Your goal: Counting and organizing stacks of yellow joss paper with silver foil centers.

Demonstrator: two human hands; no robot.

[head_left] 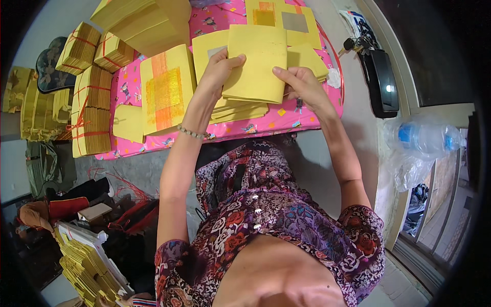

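Observation:
Between my hands is a small sheaf of folded yellow paper [258,61], lifted over the pink table. My left hand [220,71] grips its left side, thumb on top and fingers underneath. At the right edge my right hand [302,84] pinches it, thumb in front; the other fingers are partly hidden. Below it lies a loose pile of yellow sheets [238,113]. Left of my left hand rests a yellow stack [162,89] with an orange and gold patch on its top sheet. Another yellow sheet with a grey square [295,22] lies beyond the held sheaf.
Bundles tied with red string [92,115] stand along the left of the pink patterned tablecloth [176,140], near a tall yellow stack [148,25]. Keys [349,45] and a black case [379,84] lie on the right ledge, above a plastic bottle [422,138]. Another person's hand [105,301] shows lower left.

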